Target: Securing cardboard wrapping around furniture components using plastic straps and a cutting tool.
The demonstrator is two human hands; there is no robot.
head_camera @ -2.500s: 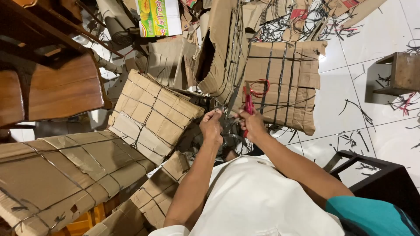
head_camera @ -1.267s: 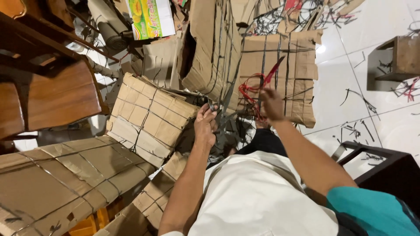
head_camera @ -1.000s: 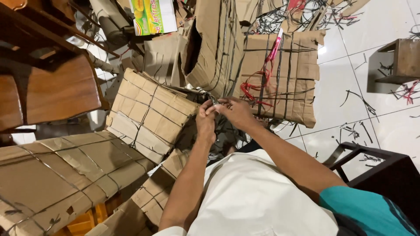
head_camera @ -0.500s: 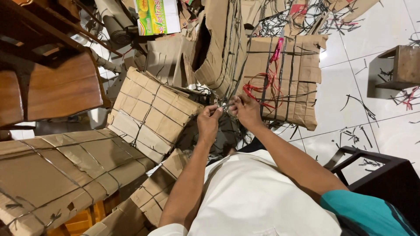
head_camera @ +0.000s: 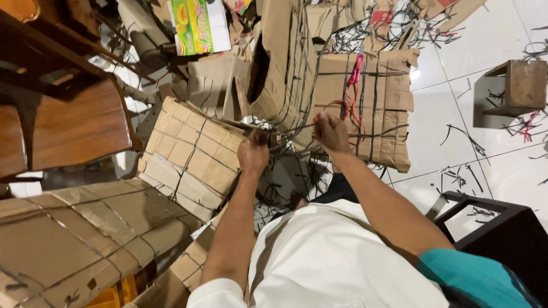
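My left hand (head_camera: 253,154) and my right hand (head_camera: 331,132) are held apart in front of me, each pinching one end of a thin dark strap (head_camera: 292,129) stretched taut between them. The strap runs over the edge of a flattened cardboard bundle (head_camera: 191,155) tied with dark straps. Just past my right hand lies another strapped cardboard bundle (head_camera: 365,105) with red cord (head_camera: 349,108) looped across it. What the strap is tied to is hidden under my hands.
A big flattened cardboard stack (head_camera: 85,239) lies at the lower left. Wooden furniture (head_camera: 74,122) stands at the left. A green and yellow box (head_camera: 200,25) sits at the top. Cut strap scraps litter the white tiled floor (head_camera: 456,148). A small wooden stool (head_camera: 516,88) and a black frame (head_camera: 496,228) stand at the right.
My right hand dropped from the red cord to meet my left hand at the bundle's edge. The hands have since drawn apart, pulling the dark strap taut.
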